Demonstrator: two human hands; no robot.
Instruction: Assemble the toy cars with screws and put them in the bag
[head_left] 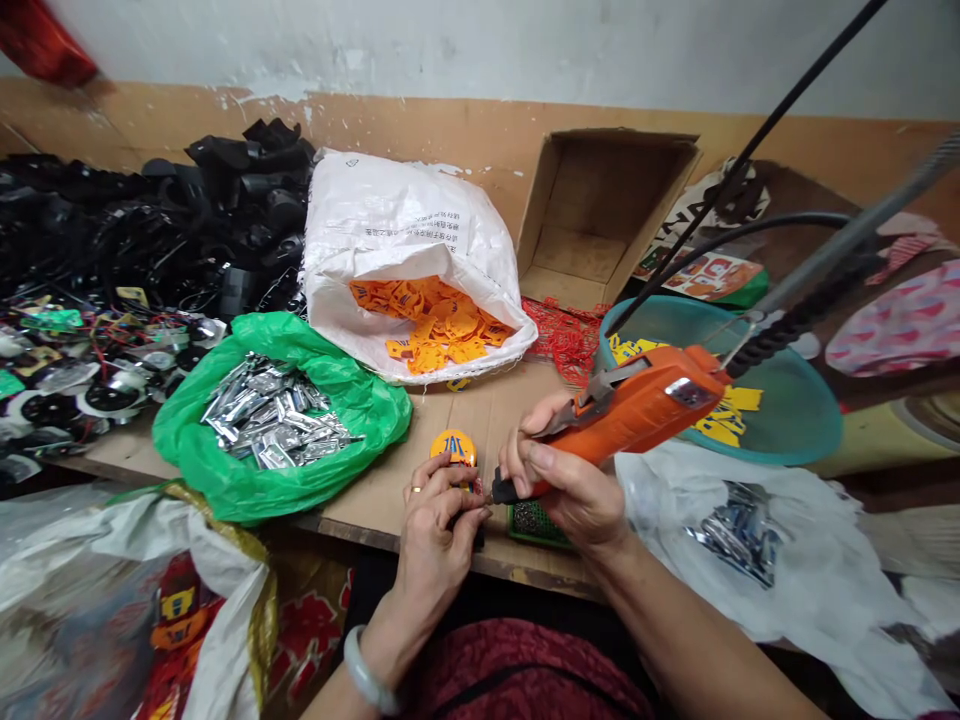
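Note:
My right hand [566, 475] is wrapped around an orange electric screwdriver [630, 405], tilted with its black nose down to the left. My left hand [439, 520] is closed over a small assembly with a round orange top [453, 443] that bears blue marks. Fingers cover most of this assembly, so its lower part is hidden. The driver's tip meets my left fingertips; whether it touches a screw cannot be seen. Just below my right hand is a green tray [536, 522] of small dark metal pieces, partly covered.
A green bag [180, 425] of shiny metal parts and a white sack [405, 205] of orange pieces stand behind. Teal basin [795, 400] with yellow pieces, cardboard box [600, 215] and red wires [566, 340] sit right. Black parts [247, 210] pile left. Cables hang overhead.

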